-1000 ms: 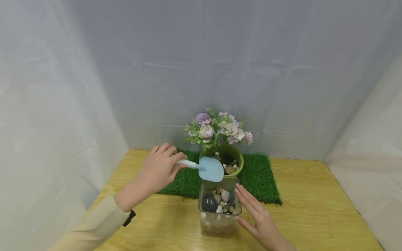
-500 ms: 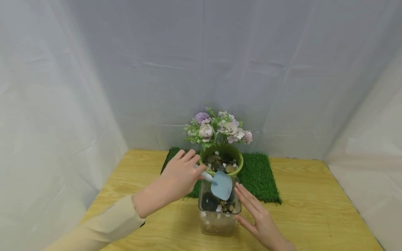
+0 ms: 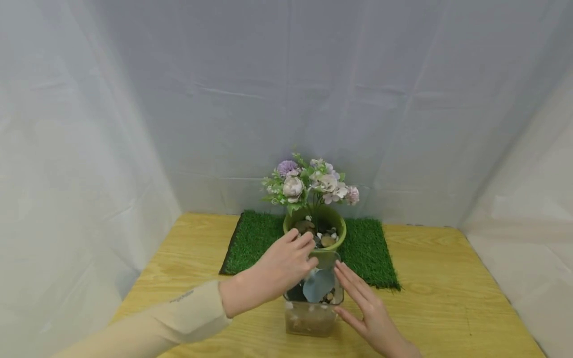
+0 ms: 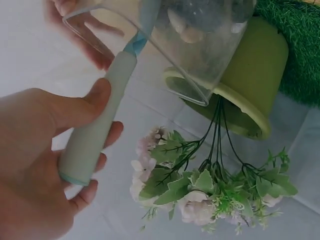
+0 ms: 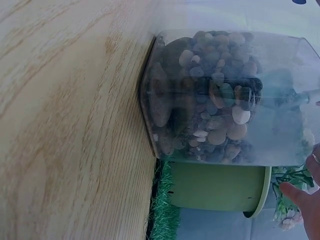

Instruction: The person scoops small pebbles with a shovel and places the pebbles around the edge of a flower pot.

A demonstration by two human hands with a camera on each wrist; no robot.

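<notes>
A clear square glass jar [image 3: 311, 320] holding pebbles [image 5: 220, 105] stands on the wooden table [image 3: 438, 298]. My left hand [image 3: 293, 258] grips the pale handle [image 4: 95, 135] of a light blue scoop, whose blade [image 3: 318, 285] dips into the jar among the stones. My right hand [image 3: 346, 291] lies flat with straight fingers against the jar's right side. Just behind the jar is a green pot [image 3: 333, 223] with pebbles in it and a bunch of pink and purple flowers [image 3: 309, 184].
The pot sits on a green grass mat [image 3: 252, 241] at the back of the table. White cloth walls [image 3: 89, 149] close in the left, back and right. Bare wood lies on both sides of the jar.
My left hand has moved right and down, carrying the scoop from above the pot's rim into the jar. The right hand has stayed against the jar.
</notes>
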